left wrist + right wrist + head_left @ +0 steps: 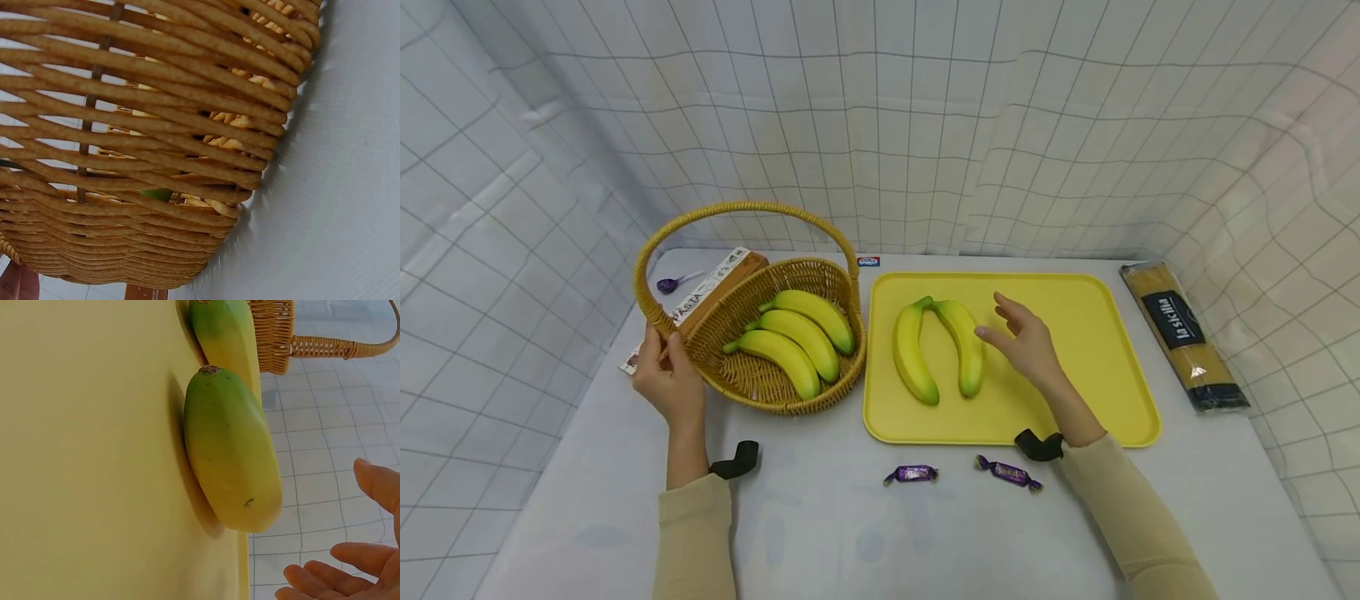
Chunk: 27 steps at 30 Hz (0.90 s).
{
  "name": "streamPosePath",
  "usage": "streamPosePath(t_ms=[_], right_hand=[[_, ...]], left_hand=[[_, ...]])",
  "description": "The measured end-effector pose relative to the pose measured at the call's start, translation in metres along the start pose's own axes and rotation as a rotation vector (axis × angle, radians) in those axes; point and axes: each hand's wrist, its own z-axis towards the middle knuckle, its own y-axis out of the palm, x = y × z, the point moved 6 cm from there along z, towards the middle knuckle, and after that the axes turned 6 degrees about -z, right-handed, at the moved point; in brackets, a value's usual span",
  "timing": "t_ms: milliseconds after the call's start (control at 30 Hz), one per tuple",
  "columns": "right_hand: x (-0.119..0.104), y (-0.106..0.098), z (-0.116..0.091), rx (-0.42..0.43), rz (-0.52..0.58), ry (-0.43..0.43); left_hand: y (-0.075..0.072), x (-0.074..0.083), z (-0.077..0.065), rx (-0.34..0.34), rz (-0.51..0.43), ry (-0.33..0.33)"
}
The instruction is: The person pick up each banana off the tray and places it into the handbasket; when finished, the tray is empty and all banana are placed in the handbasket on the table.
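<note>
My left hand point(672, 379) grips the wicker basket point(760, 392) at its left side, where the arched handle meets the rim. Inside the basket lie three bananas point(793, 337) side by side. Two more bananas, a left one point(913, 354) and a right one point(964, 350), rest on the yellow tray point(1060, 350) with their stem ends close together. Just right of them, my right hand point(1030, 346) hovers over the tray, thumb and fingers spread and holding nothing. In the right wrist view, the nearer banana point(231, 450) lies beside the open fingers point(362, 556).
Behind the basket are a pasta box point(722, 279) and a purple lollipop point(667, 285). A packet of spaghetti point(1183, 337) lies right of the tray. Two purple wrapped candies, one left point(913, 474) and one right point(1009, 474), sit before the tray. A small blue-red item point(868, 261) is at the back.
</note>
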Motion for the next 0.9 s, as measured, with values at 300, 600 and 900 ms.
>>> streamPosePath(t_ms=[300,600,900], right_hand=[[0.009,0.013,0.007,-0.089,-0.037,0.064],[0.019,0.025,0.011,-0.153,-0.082,0.085],[0.021,0.032,0.015,-0.162,-0.09,0.107]], left_hand=[[0.0,-0.005,0.0,0.004,0.026,0.005],[0.0,-0.002,0.0,0.003,0.004,0.008],[0.0,-0.002,0.0,0.0,0.002,0.0]])
